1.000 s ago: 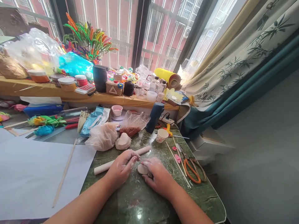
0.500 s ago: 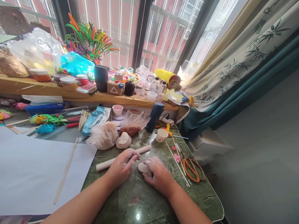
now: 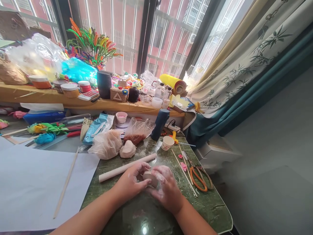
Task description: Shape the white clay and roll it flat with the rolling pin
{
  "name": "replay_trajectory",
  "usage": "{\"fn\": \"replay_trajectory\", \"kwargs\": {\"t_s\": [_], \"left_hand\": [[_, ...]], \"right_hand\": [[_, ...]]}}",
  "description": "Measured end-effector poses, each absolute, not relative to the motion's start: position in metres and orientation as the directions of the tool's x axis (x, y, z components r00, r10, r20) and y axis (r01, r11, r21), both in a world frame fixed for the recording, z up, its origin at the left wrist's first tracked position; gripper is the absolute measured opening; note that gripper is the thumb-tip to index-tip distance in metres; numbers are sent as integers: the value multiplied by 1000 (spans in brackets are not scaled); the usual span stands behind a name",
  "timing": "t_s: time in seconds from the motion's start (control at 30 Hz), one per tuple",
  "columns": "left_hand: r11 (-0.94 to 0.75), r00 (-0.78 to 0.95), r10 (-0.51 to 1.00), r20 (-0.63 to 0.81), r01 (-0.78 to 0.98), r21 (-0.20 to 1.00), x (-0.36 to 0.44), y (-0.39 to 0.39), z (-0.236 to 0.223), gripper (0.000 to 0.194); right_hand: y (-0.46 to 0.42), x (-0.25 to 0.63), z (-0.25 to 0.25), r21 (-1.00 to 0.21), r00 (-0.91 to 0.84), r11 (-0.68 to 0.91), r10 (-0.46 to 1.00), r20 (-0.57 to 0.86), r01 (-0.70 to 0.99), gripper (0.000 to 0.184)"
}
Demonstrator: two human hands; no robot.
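A flattened piece of pale clay (image 3: 150,178) is held between my two hands, tilted up off the tabletop. My left hand (image 3: 134,180) grips its left side with curved fingers and thumb. On the other side, my right hand (image 3: 164,186) wraps round it, with fingers over the top and thumb below. White powder coats the fingers of both hands. Just beyond them lies a pale rolling pin (image 3: 127,167), slanting across the table. A larger lump of clay (image 3: 127,149) rests behind the rolling pin, beside a plastic bag (image 3: 105,145).
On the right lie orange-handled scissors (image 3: 198,179) and thin wooden sticks (image 3: 184,173). A paper cup (image 3: 167,143) and a dark blue bottle (image 3: 159,124) stand at the back. White paper (image 3: 36,182) covers the left. Jars and craft items crowd the windowsill (image 3: 117,105).
My left hand has moved right and closed on the clay piece. The piece, formerly flat on the table under my right hand, is now tilted up between both hands.
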State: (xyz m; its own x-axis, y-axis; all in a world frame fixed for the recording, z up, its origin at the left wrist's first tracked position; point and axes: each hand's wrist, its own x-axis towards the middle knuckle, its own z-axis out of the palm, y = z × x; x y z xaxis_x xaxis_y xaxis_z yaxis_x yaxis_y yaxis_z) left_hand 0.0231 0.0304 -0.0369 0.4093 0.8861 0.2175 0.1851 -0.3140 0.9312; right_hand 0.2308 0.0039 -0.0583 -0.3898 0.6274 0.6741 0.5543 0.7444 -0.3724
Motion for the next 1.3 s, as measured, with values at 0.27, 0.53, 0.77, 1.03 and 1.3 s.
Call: {"fn": "replay_trajectory", "kwargs": {"t_s": [0.27, 0.53, 0.77, 1.03, 1.3], "left_hand": [[-498, 351, 847, 398, 264, 826, 17, 30, -33, 20], [-440, 217, 889, 403, 165, 883, 14, 33, -31, 19], [-350, 176, 930, 323, 156, 924, 13, 36, -34, 18], [-322, 230, 931, 284, 151, 935, 18, 36, -34, 18], [-327, 296, 921, 254, 235, 915, 19, 35, -29, 18]], "right_hand": [[6, 212, -50, -988, -236, 82, 965, 110, -128, 41], [9, 228, -27, -940, 21, -147, 987, -161, -309, 41], [1, 271, 10, -693, 132, 542, 735, 665, 476, 34], [-7, 254, -58, -565, -204, 443, 876, 437, 696, 24], [3, 225, -67, -435, -357, 466, 881, 311, 771, 57]]}}
